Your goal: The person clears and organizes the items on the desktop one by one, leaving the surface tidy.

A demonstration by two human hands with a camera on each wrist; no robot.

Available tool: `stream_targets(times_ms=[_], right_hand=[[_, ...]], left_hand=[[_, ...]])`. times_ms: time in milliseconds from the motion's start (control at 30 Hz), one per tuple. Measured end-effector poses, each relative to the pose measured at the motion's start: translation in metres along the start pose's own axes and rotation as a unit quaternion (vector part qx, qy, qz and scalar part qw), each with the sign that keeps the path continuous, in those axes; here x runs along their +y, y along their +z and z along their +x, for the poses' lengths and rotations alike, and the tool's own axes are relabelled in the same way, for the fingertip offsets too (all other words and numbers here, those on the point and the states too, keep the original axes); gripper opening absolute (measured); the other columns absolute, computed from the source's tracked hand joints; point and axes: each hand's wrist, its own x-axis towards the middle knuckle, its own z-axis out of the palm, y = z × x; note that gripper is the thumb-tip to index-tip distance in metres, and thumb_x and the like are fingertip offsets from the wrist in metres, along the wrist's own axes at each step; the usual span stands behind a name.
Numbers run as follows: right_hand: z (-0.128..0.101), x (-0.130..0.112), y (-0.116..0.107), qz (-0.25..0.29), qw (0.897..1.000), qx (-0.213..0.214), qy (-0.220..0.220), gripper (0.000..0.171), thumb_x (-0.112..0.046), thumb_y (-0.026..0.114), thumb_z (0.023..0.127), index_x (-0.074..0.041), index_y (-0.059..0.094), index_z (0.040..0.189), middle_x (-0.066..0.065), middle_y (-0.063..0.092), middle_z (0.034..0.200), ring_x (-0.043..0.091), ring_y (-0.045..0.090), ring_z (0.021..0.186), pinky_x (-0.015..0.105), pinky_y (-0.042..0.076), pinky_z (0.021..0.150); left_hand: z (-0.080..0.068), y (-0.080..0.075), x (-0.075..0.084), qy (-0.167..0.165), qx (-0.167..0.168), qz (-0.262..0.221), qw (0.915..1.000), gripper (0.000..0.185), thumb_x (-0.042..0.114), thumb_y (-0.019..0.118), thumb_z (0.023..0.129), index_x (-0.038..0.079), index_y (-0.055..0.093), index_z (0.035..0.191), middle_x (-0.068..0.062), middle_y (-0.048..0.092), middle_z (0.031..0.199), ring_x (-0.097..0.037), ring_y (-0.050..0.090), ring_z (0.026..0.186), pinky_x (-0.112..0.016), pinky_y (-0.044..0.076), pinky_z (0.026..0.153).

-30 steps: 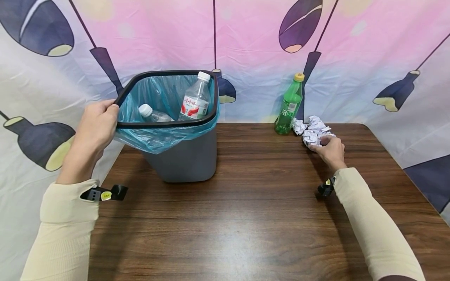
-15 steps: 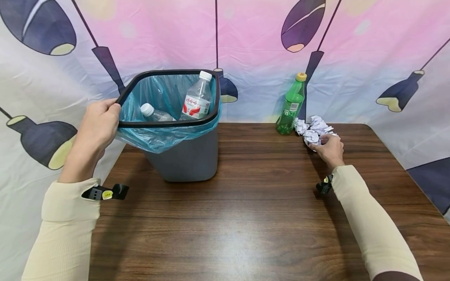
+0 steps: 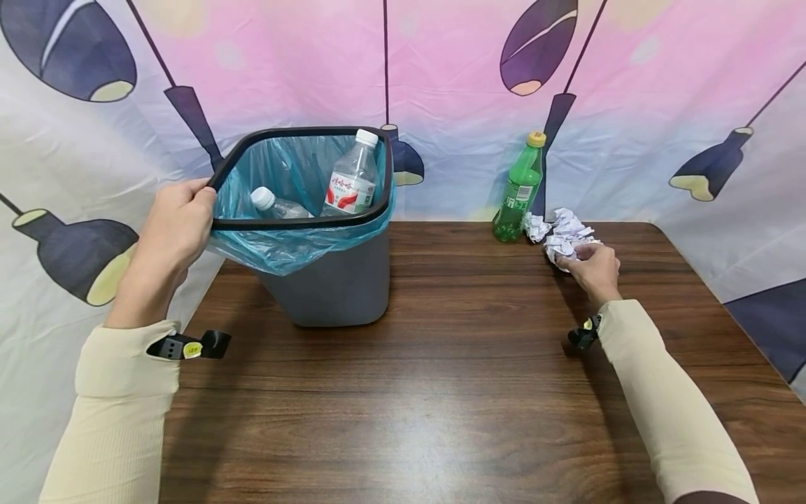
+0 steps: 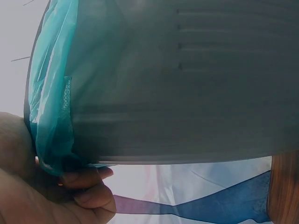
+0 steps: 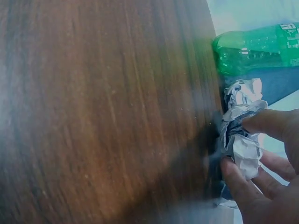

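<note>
The left wrist view is blurred and shows only the grey wall of the bin (image 3: 334,280) and its blue liner (image 4: 49,116). The left hand (image 3: 176,227) curls round the bin's black rim. The right hand (image 3: 592,264) pinches 1 crumpled paper ball (image 5: 240,140) at the far right of the bench (image 3: 441,392); more paper balls (image 3: 554,225) lie beside a green bottle (image 3: 519,189). 2 clear bottles (image 3: 349,183) stand half hidden inside the bin.

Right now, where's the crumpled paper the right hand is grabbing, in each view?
Head: crumpled paper at right rear of the table, under the right hand.
Left wrist: not in it.
Right wrist: crumpled paper at right edge, pinched by fingers.
Shared landmark: green bottle beside the paper.
</note>
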Motion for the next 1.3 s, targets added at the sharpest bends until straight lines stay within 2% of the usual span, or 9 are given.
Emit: stream_targets(times_ms=[300,433,667,767,833,933,1067,1233,1300], right_hand=[[-0.002,-0.002,-0.008,0.014,1.000,0.019,0.005,0.046,-0.019,0.077,0.087,0.006,0.067,0.124,0.028,0.060,0.131,0.042,0.050,0.126,0.049,0.037,0.108],[-0.003,-0.004,-0.012,0.016,1.000,0.027,-0.001,0.044,-0.019,0.078,0.087,0.007,0.067,0.122,0.028,0.061,0.130,0.042,0.050,0.126,0.049,0.037,0.108],[-0.002,-0.015,-0.021,0.019,0.999,0.044,-0.015,0.044,-0.020,0.078,0.087,0.006,0.068,0.122,0.026,0.061,0.130,0.042,0.049,0.127,0.047,0.036,0.108],[0.000,-0.021,-0.025,0.018,0.998,0.053,-0.017,0.045,-0.022,0.078,0.087,0.004,0.069,0.123,0.024,0.062,0.130,0.036,0.052,0.119,0.042,0.040,0.102],[0.000,-0.026,-0.028,0.018,0.998,0.060,-0.021,0.046,-0.024,0.078,0.087,0.002,0.070,0.123,0.023,0.064,0.127,0.030,0.054,0.108,0.035,0.042,0.092],[0.001,-0.034,-0.036,0.011,0.997,0.069,-0.028,0.048,-0.030,0.079,0.088,0.000,0.071,0.124,0.022,0.065,0.121,0.021,0.052,0.095,0.027,0.039,0.082],[0.001,-0.045,-0.047,0.015,0.997,0.069,-0.027,0.053,-0.036,0.077,0.089,-0.002,0.069,0.128,0.020,0.065,0.124,0.013,0.050,0.094,0.023,0.038,0.083],[0.000,-0.063,-0.059,0.058,0.997,0.058,-0.017,0.058,-0.037,0.077,0.089,-0.004,0.065,0.134,0.016,0.060,0.133,0.006,0.052,0.093,0.022,0.044,0.083],[0.000,-0.071,-0.064,0.059,0.996,0.064,-0.027,0.057,-0.037,0.077,0.089,-0.003,0.065,0.133,0.016,0.059,0.132,0.004,0.052,0.092,0.021,0.045,0.082]], left_hand=[[0.000,0.000,-0.001,0.001,0.000,0.002,1.0000,0.057,0.028,0.023,0.106,-0.002,0.051,0.145,-0.021,0.052,0.119,-0.027,0.042,0.105,-0.032,0.032,0.081],[0.000,0.000,-0.001,0.000,-0.002,0.004,1.0000,0.058,0.029,0.023,0.106,-0.002,0.049,0.147,-0.022,0.051,0.125,-0.028,0.041,0.108,-0.032,0.032,0.083],[-0.002,0.000,0.000,0.001,-0.005,-0.001,1.0000,0.058,0.029,0.022,0.106,-0.003,0.050,0.146,-0.022,0.051,0.120,-0.028,0.041,0.104,-0.033,0.032,0.080],[-0.002,0.000,0.000,0.000,-0.007,-0.002,1.0000,0.058,0.029,0.022,0.106,-0.003,0.048,0.147,-0.022,0.050,0.123,-0.028,0.041,0.105,-0.033,0.032,0.081],[-0.001,0.000,0.000,0.001,-0.006,0.000,1.0000,0.058,0.029,0.022,0.106,-0.003,0.048,0.147,-0.022,0.050,0.123,-0.028,0.041,0.105,-0.033,0.032,0.081],[-0.001,0.000,0.000,0.002,-0.006,0.002,1.0000,0.058,0.029,0.022,0.106,-0.003,0.049,0.147,-0.023,0.051,0.123,-0.028,0.041,0.105,-0.033,0.032,0.081],[-0.001,0.000,0.000,0.001,-0.006,0.005,1.0000,0.058,0.028,0.022,0.106,-0.004,0.049,0.146,-0.023,0.051,0.124,-0.029,0.041,0.107,-0.032,0.032,0.082],[0.000,0.000,0.000,0.000,-0.007,0.006,1.0000,0.058,0.028,0.022,0.106,-0.004,0.047,0.147,-0.024,0.050,0.128,-0.030,0.041,0.111,-0.030,0.031,0.085],[0.000,0.000,0.000,0.000,-0.007,0.006,1.0000,0.058,0.028,0.021,0.106,-0.004,0.047,0.148,-0.024,0.050,0.128,-0.030,0.041,0.111,-0.030,0.031,0.085]])
